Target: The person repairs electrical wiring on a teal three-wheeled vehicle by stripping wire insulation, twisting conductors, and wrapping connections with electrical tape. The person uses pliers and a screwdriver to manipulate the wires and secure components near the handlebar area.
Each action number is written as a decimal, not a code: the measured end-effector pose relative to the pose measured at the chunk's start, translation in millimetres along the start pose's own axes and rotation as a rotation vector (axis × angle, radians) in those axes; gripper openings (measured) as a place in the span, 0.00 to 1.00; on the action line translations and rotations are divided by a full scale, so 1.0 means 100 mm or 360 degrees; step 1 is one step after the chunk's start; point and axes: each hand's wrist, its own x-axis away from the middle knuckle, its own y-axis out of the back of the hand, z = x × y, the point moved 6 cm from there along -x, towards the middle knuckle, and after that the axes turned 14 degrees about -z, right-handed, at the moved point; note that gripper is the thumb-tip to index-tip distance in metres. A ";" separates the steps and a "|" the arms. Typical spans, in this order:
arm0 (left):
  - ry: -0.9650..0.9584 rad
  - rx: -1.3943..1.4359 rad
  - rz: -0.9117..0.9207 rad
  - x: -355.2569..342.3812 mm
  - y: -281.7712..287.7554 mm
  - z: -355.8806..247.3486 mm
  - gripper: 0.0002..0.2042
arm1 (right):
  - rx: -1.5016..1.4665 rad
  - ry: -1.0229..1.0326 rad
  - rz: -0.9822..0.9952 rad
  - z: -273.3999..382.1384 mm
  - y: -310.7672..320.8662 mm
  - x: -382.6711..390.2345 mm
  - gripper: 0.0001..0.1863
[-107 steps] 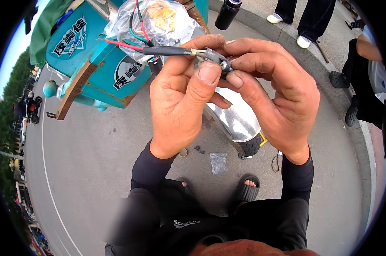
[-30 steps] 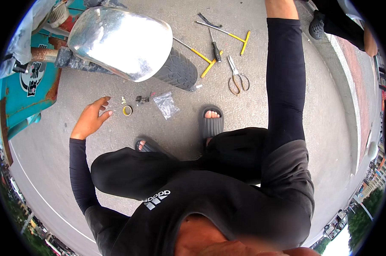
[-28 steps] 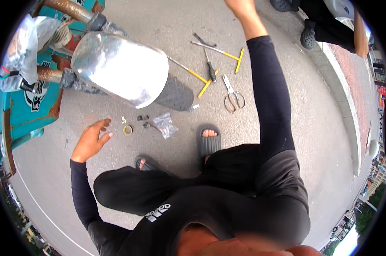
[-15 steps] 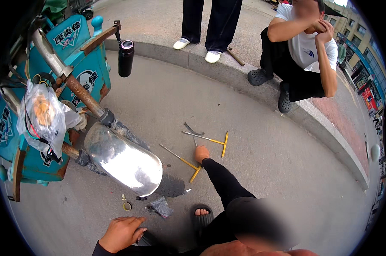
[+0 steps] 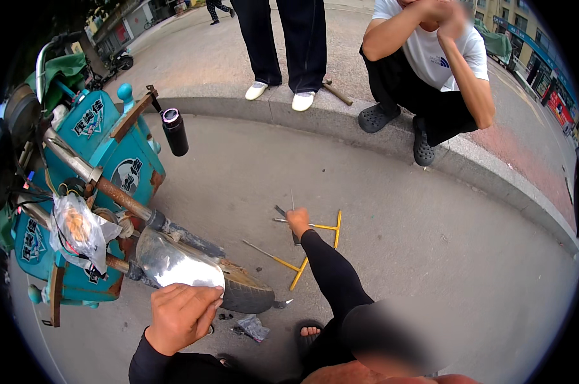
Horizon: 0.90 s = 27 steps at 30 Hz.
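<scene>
Left hand (image 5: 182, 318) bends its fingers together at the near edge of a shiny, curved metal mudguard (image 5: 181, 264); whether it grips that edge or only overlaps it, I cannot tell. Farthest left, glossy teal panels (image 5: 99, 153) with rust-eaten corners carry a crumpled clear plastic bag (image 5: 78, 229), beside a rough, rust-brown fork tube (image 5: 127, 198). Beyond the left hand come the dusty, treaded black tyre (image 5: 251, 296) and, near its lower side, a small, limp plastic pouch (image 5: 255, 328). One yellow T-handled metal tool (image 5: 298, 274) lies on gritty grey pavement (image 5: 417, 249). Just past it, the right hand (image 5: 296, 221) appears clenched around a slim screwdriver with a dark handle (image 5: 296, 240), its thin shaft poking out ahead. The step in hand looks like picking up this screwdriver; lifting it cleanly calls for clearing the second yellow T-handled tool (image 5: 338, 230) just beside.
</scene>
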 end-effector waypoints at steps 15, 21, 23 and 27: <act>0.0085 0.0959 -0.1380 2.22 3.11 1.19 0.10 | -0.1397 0.1092 0.0408 4.36 0.70 4.57 0.14; 0.0386 0.0485 -0.0865 2.94 3.80 2.33 0.10 | -0.1364 0.1304 0.0665 4.70 -0.59 5.96 0.16; 0.0202 0.0492 -0.0948 3.15 3.92 2.66 0.10 | -0.1323 0.1403 0.0694 4.79 -0.95 6.36 0.17; -0.0295 0.0537 -0.1312 3.48 3.85 3.20 0.10 | -0.1120 0.1539 0.0568 4.97 -1.37 6.84 0.17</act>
